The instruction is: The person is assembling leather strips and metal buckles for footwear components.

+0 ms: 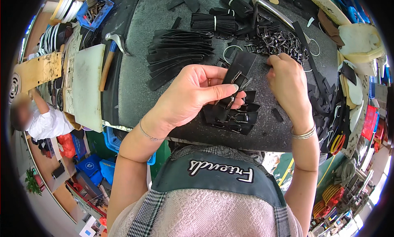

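Note:
My left hand (186, 91) pinches a black strap (243, 64) between thumb and fingers. A metal buckle (237, 77) sits on that strap, near my thumb. To the right, my right hand (290, 87) is curled closed, knuckles up, just below a heap of dark metal buckles (283, 42). Whatever its fingers may hold is hidden. Under and beside my left hand lies a small pile of black straps with buckles (236, 123). Loose black straps (178, 50) are fanned out farther left on the dark worktable (137, 73).
Bundles of tied black strips (213, 22) lie at the back. A hammer (111, 58) rests at the left by a white board (86, 85). Black scraps (322, 101) pile up on the right. A blue crate (95, 10) holds tools; another person (45, 118) sits far left.

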A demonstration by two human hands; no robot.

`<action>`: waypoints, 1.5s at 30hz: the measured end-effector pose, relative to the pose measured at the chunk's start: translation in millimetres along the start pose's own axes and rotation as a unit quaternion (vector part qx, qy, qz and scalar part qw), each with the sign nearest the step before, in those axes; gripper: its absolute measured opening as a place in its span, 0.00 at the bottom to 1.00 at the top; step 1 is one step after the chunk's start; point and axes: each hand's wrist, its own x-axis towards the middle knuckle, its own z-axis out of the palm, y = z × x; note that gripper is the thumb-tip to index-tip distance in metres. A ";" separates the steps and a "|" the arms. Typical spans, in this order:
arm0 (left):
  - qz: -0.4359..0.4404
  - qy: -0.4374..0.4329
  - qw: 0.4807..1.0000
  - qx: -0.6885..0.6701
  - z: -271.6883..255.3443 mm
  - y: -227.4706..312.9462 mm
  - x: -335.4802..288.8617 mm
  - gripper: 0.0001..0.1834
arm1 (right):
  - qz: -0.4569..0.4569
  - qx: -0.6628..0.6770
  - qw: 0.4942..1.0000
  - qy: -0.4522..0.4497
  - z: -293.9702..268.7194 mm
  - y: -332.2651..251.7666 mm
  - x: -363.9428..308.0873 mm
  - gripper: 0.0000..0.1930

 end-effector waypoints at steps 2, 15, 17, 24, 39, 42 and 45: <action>0.005 -0.008 1.000 -0.007 -0.1 -2.9 -0.3 0.10 | 0.079 0.248 0.963 0.073 -1.3 -1.7 -5.3 0.08; 0.104 0.053 0.993 0.010 23.5 -9.7 0.7 0.12 | -0.098 0.225 0.922 0.299 -12.5 -36.9 -31.6 0.12; 0.104 0.058 0.992 0.034 24.9 -11.6 -0.5 0.12 | -0.066 0.234 0.922 0.301 -12.0 -40.6 -31.4 0.11; 0.180 0.082 0.976 0.088 27.5 -23.6 0.8 0.12 | 0.223 0.751 0.609 0.126 -12.7 -54.4 -31.0 0.07; 0.180 0.148 0.956 0.179 21.3 -5.0 1.2 0.08 | 0.060 0.561 0.812 0.151 -14.6 -49.3 -33.4 0.08; 0.157 0.124 0.978 0.062 16.3 -4.5 1.5 0.07 | 0.090 0.551 0.821 0.117 -17.7 -50.4 -32.4 0.09; 0.145 0.115 0.982 0.045 14.0 -2.1 -0.1 0.07 | 0.092 0.522 0.843 0.091 -17.9 -46.6 -30.1 0.08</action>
